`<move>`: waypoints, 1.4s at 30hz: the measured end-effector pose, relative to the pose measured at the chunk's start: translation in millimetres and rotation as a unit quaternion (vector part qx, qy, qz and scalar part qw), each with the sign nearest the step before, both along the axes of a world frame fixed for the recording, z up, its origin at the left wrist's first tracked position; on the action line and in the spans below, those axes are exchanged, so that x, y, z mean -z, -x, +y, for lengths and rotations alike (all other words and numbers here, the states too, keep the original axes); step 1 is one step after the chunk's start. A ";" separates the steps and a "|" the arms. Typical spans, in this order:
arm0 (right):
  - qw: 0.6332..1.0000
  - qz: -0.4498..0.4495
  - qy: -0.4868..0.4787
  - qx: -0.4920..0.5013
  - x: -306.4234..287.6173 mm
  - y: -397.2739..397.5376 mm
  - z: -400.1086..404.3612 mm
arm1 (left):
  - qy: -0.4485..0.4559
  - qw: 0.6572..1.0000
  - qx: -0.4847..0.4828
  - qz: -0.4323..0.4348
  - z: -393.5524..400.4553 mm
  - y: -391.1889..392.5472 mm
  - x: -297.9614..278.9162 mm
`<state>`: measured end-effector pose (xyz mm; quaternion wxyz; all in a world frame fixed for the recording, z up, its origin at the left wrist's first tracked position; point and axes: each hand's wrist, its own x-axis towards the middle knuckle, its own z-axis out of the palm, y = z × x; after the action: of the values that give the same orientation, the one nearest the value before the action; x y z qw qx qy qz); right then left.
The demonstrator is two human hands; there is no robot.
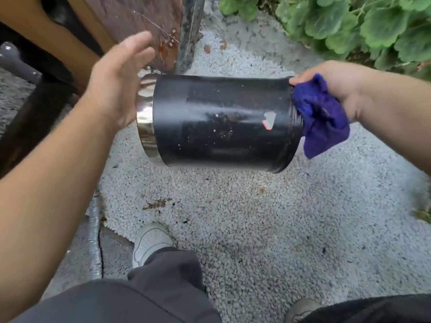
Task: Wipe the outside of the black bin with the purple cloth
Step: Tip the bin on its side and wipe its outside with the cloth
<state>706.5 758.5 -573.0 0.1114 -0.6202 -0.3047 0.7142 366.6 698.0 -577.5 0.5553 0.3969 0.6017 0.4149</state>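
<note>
Obs.: the black bin (221, 124) is off the ground, lying on its side in mid-air above the pale gravel (256, 217), chrome band (145, 117) toward your left, the other end toward your right.

Right hand (335, 87): fingers curl over the bin's right-hand edge and pinch the purple cloth (319, 117) against it; most of the cloth hangs loose below the hand. This one grip appears to carry the whole bin.

Left hand (119, 82): released, fingers straight and spread, palm facing the chrome end, just beside it. Whether the palm touches the band cannot be told.

Surface: the black wall shows pale specks, a dull smeared patch and a torn sticker remnant (269, 120).

Handling, as judgement:
- You hold it out by one edge, so it is probably light and empty.
- The wall looks stiff and glossy; expect it to slide or roll under a wet palm.
- The chrome band looks the slickest part. Brace with a flat palm on the end face instead of pinching the band.
- Take hold at the rim, fingers hooked inside.
- The cloth is soft and limp; bunch it before you wipe, or the loose tail will drag.
- The sticker remnant may need firmer rubbing.
</note>
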 end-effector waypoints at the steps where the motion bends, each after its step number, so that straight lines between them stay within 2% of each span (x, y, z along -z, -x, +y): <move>1: 1.000 0.015 0.011 0.012 3.0 1.3 -0.3 | -0.010 0.999 0.006 0.035 -0.9 -2.1 6.7; 3: 0.999 0.043 0.030 0.015 5.3 3.3 0.6 | -0.067 0.985 0.040 0.157 -5.0 -5.8 23.1; 5: 0.999 0.031 0.026 0.012 4.4 3.0 3.9 | -0.096 0.957 0.051 0.270 -5.3 -9.7 33.6; 8: 1.000 -0.001 0.000 -0.006 -4.7 -3.0 7.7 | -0.114 0.919 0.047 0.374 -0.2 -11.5 39.6; 9: 0.999 -0.024 -0.029 -0.005 -10.4 -6.0 9.7 | -0.119 0.913 0.047 0.388 1.4 -10.9 40.0; 11: 0.984 -0.079 -0.157 0.008 -22.4 -12.6 19.4 | -0.134 0.903 0.048 0.405 3.9 -10.6 40.3; 14: 0.943 -0.031 -0.331 -0.020 -39.7 5.7 25.4 | -0.156 0.892 0.047 0.422 5.9 -11.8 39.5; 15: 0.925 -0.042 -0.375 -0.054 -41.5 16.5 21.1 | -0.158 0.891 0.044 0.423 5.9 -12.5 39.2; 16: 0.906 -0.084 -0.405 -0.089 -39.8 26.7 16.5 | -0.157 0.890 0.043 0.425 6.3 -13.2 39.0; 18: 0.855 -0.189 -0.430 -0.221 -28.6 46.5 4.1 | -0.158 0.885 0.041 0.436 7.5 -13.3 38.4; 19: 0.797 -0.254 -0.455 -0.307 -19.9 53.9 -2.9 | -0.162 0.882 0.042 0.441 9.1 -13.9 37.9; 20: 0.724 -0.315 -0.499 -0.358 -10.8 58.6 -8.5 | -0.163 0.879 0.044 0.446 10.3 -14.4 37.2; 21: 0.673 -0.342 -0.545 -0.365 -5.9 61.4 -14.0 | -0.164 0.877 0.046 0.449 11.6 -14.9 36.3; 22: 0.657 -0.337 -0.573 -0.355 -4.5 60.7 -19.3 | -0.162 0.876 0.051 0.451 13.2 -15.3 35.9; 24: 0.643 -0.266 -0.631 -0.342 -5.0 53.0 -34.4 | -0.157 0.876 0.058 0.452 16.2 -15.3 35.6; 25: 0.625 -0.239 -0.646 -0.368 -3.7 47.7 -44.3 | -0.158 0.876 0.061 0.452 17.4 -15.7 35.6; 27: 0.586 -0.176 -0.613 -0.500 -0.3 36.0 -67.5 | -0.161 0.873 0.060 0.457 20.0 -17.0 34.8; 29: 0.570 -0.117 -0.471 -0.663 8.1 24.0 -97.6 | -0.161 0.871 0.059 0.460 23.9 -18.3 34.2; 31: 0.545 -0.110 -0.338 -0.759 19.6 13.6 -123.8 | -0.157 0.875 0.058 0.455 28.0 -17.4 34.8; 32: 0.556 -0.123 -0.309 -0.761 22.0 9.0 -130.5 | -0.156 0.876 0.059 0.453 28.5 -17.0 35.2; 33: 0.600 -0.128 -0.300 -0.731 20.1 6.4 -130.5 | -0.156 0.877 0.059 0.451 27.4 -16.6 36.0; 36: 0.761 -0.096 -0.299 -0.567 -6.5 9.7 -102.4 | -0.159 0.874 0.058 0.455 24.1 -14.3 39.6; 37: 0.800 -0.077 -0.308 -0.509 -20.5 14.1 -90.6 | -0.155 0.878 0.062 0.449 24.2 -14.8 39.3; 38: 0.823 -0.063 -0.338 -0.452 -33.7 19.8 -79.7 | -0.149 0.883 0.066 0.440 24.9 -14.1 38.7; 39: 0.829 -0.063 -0.386 -0.399 -46.3 27.3 -69.5 | -0.145 0.890 0.071 0.427 25.4 -13.6 37.9; 40: 0.808 -0.084 -0.455 -0.364 -56.4 36.9 -60.7 | -0.144 0.895 0.079 0.415 26.0 -12.2 37.7; 42: 0.703 -0.161 -0.601 -0.345 -61.7 60.2 -41.6 | -0.132 0.905 0.097 0.393 26.8 -8.3 36.8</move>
<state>646.3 716.9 -511.3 0.1556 -0.3791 -0.8751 0.2576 374.9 724.8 -614.3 0.2534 0.6540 0.6694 0.2450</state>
